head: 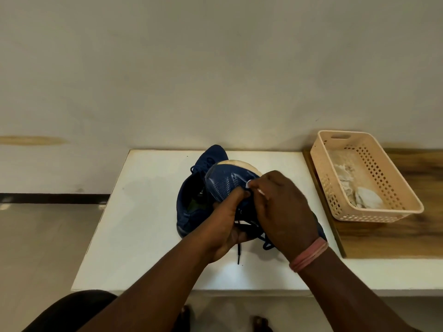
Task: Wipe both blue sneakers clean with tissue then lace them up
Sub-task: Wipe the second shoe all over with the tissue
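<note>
Two blue sneakers are on the white table (148,212). One sneaker (191,207) lies on the table with its opening toward me. The other sneaker (227,180) is raised with its toe pointing away and its pale sole edge showing. My left hand (227,226) grips this raised sneaker from below, thumb on its upper. My right hand (282,212) pinches a dark lace at the eyelets near the toe. A loose lace end (238,255) hangs down to the table. No tissue is in either hand.
A peach plastic basket (393,188) with used crumpled tissue (359,195) stands on a wooden board (407,238) at the right. A plain wall is behind the table. The table's front edge is close to my body, and a dark chair edge (72,310) shows below left.
</note>
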